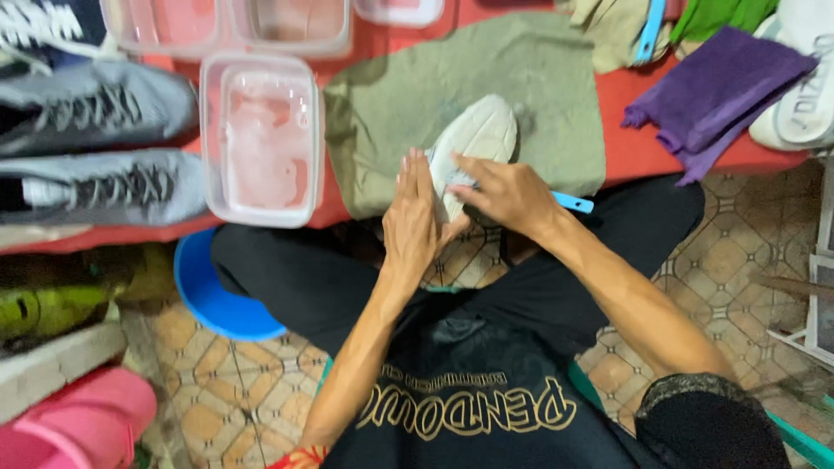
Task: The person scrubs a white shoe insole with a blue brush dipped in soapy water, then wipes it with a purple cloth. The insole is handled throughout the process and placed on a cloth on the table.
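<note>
A white shoe (476,139) lies sole up on an olive cloth (530,87) spread over a red table (625,143). My left hand (415,217) presses flat against the near side of the shoe, steadying it. My right hand (506,193) is closed around a light blue brush (573,203), whose handle end sticks out to the right of my wrist, and rests on the sole. The brush head is hidden under my fingers.
A clear plastic tub (261,139) with soapy water stands left of the cloth; more tubs (226,26) sit behind. Two grey sneakers (95,148) lie at far left. A purple cloth (721,87) and white shoe (804,95) are at right. A blue basin (213,291) sits on the floor.
</note>
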